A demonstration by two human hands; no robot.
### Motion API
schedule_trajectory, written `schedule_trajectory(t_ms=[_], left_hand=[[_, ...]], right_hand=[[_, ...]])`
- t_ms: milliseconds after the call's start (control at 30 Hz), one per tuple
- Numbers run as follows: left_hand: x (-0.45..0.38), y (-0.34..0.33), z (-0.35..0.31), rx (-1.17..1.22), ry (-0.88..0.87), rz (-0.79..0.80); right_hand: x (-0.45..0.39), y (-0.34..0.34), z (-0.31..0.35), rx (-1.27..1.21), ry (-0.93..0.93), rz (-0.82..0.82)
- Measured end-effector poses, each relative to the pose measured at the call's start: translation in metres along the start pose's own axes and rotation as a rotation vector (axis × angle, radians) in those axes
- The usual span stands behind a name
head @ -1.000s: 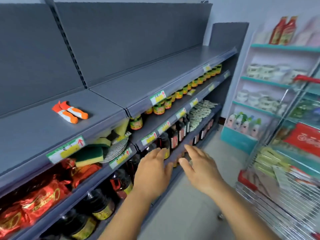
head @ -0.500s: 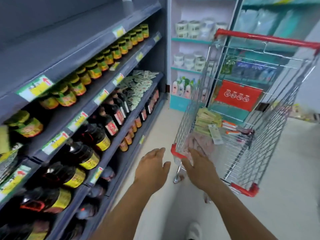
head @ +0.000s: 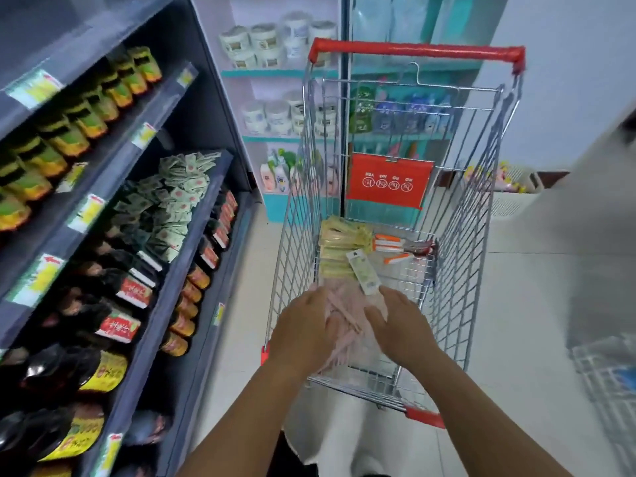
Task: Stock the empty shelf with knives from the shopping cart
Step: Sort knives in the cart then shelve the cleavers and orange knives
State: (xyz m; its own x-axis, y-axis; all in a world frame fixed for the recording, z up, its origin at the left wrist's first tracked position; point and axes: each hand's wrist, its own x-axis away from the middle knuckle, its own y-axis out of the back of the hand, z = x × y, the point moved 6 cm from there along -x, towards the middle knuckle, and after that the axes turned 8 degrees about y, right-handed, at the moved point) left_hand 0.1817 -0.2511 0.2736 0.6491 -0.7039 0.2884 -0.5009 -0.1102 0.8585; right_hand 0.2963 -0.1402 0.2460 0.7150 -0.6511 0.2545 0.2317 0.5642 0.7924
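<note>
A wire shopping cart (head: 461,215) with a red handle stands in front of me. In its basket lie orange-and-white handled knives (head: 392,243) at the far end, yellow-green packaged items (head: 339,246) beside them, and pale pink packaged items (head: 347,321) at the near end. My left hand (head: 303,330) and my right hand (head: 401,327) reach into the near end on either side of the pink pile, fingers fairly straight, holding nothing that I can see. The empty shelf is out of view.
Grey shelving (head: 165,187) on the left carries jars, sachets and dark sauce bottles. A white and teal rack (head: 275,108) with tubs and bottles stands behind the cart. Another wire cart's corner (head: 609,376) shows at the right. Pale floor tiles (head: 516,304) surround the cart.
My view swung from the grey shelf with two knives on it round to the cart. Both hands moved forward over the cart's near rim and down into the basket.
</note>
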Motion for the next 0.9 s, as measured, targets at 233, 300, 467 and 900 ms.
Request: schedule_trajectory(t_ms=[233, 300, 467, 900], left_hand=[[-0.105, -0.005, -0.018, -0.043, -0.136, 0.12], [-0.135, -0.007, -0.023, -0.069, -0.197, 0.163], [-0.194, -0.015, -0.04, -0.114, -0.345, 0.257], [-0.33, -0.118, -0.067, -0.237, -0.398, 0.336]], right_hand=[[-0.067, 0.013, -0.013, -0.03, -0.156, -0.096], [-0.084, 0.014, -0.017, -0.048, -0.221, -0.133], [-0.125, 0.01, -0.033, -0.101, -0.378, -0.203], [-0.238, -0.04, -0.132, -0.242, -0.547, -0.264]])
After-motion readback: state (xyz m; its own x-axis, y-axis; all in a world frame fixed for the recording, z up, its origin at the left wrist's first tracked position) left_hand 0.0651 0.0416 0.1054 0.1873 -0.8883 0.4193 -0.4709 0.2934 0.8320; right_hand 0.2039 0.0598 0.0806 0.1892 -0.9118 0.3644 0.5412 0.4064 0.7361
